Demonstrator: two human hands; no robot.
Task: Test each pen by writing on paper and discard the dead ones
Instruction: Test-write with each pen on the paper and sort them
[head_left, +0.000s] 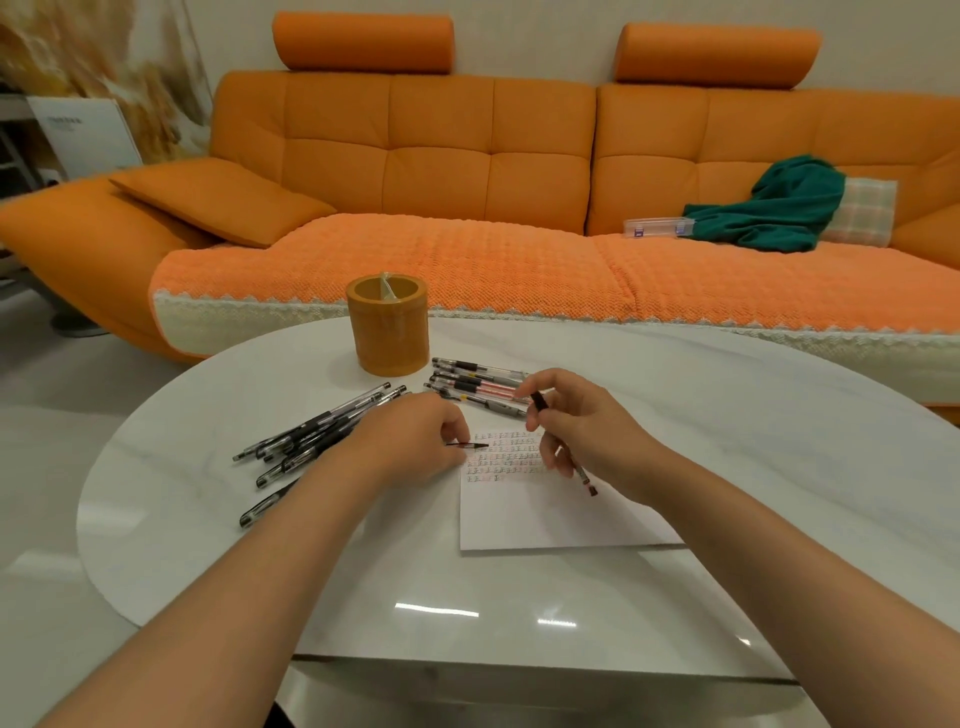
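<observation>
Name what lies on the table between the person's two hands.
The head view shows the sheet of paper, its handwritten top rows lying between the left hand and the right hand.

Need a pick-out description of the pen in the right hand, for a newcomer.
On the white oval table, find the paper with rows of test marks. The right hand over its right side holds the pen, slanted, lower end poking out below the palm. The other pens lie flat in two groups; the left hand pinches only a thin dark piece.
</observation>
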